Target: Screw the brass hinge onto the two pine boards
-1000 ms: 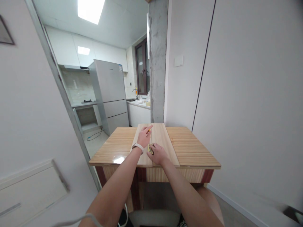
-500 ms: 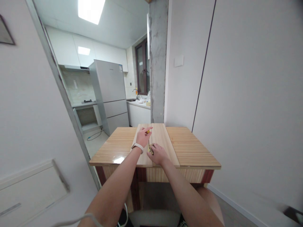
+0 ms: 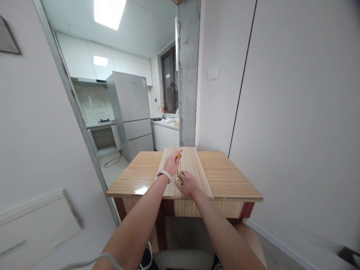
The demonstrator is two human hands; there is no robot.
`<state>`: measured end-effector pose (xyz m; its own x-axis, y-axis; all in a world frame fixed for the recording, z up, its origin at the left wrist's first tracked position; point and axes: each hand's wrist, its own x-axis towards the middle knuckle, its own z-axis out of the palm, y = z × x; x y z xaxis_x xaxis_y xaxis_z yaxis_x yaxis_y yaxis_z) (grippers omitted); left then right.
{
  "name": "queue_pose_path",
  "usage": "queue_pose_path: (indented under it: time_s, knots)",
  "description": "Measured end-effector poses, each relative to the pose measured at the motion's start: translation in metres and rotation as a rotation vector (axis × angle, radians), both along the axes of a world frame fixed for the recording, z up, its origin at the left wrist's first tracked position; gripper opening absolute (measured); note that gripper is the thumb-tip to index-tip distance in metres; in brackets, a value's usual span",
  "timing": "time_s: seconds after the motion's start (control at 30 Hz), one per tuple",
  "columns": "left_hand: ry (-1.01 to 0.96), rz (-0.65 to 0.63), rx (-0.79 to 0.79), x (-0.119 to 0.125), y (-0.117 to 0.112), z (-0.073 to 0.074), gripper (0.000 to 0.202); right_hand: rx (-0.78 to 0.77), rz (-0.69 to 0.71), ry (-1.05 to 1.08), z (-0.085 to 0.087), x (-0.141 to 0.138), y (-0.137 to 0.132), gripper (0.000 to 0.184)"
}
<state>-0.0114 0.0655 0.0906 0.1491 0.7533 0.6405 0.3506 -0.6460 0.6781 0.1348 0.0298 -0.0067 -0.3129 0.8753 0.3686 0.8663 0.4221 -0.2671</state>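
Two pale wooden boards (image 3: 194,165) lie side by side along the middle of a striped wooden table (image 3: 225,176). My left hand (image 3: 172,163), with a white watch at the wrist, grips a small tool with a yellow handle (image 3: 177,155) held upright over the seam between the boards. My right hand (image 3: 186,182) rests on the boards close to me, its fingers pinched on a small brass-coloured metal piece (image 3: 179,178) at the seam. The tool's tip is hidden behind my fingers.
A grey concrete pillar (image 3: 188,75) stands just behind the table. White walls close in on the right and left. A kitchen with a grey fridge (image 3: 132,112) and a counter with a sink (image 3: 165,122) lies beyond. A chair seat (image 3: 182,258) is below.
My left hand has shifted very slightly around the yellow-handled tool, fingers closing more. My right hand stays where it was on the metal piece.
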Motion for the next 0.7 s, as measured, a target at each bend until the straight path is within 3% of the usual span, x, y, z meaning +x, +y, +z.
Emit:
queue_pose_path:
  time_s: [0.17, 0.33, 0.47, 0.7]
  knots:
    - [0.014, 0.083, 0.031, -0.0014, -0.0045, 0.0029, 0.053, 0.005, 0.009, 0.006, 0.0014, 0.0002, -0.0009, 0.057]
    - [0.054, 0.179, 0.056, -0.0063, -0.0060, 0.0031, 0.039, 0.010, 0.013, -0.001, 0.0028, 0.0005, -0.0021, 0.055]
    - [0.050, 0.149, 0.076, -0.0064, -0.0054, 0.0020, 0.039, 0.025, 0.018, 0.001, 0.0008, 0.0007, -0.0010, 0.056]
    - [-0.007, 0.071, 0.062, -0.0052, 0.0019, -0.0066, 0.060, -0.015, 0.003, -0.001, -0.0035, 0.0012, 0.0032, 0.062]
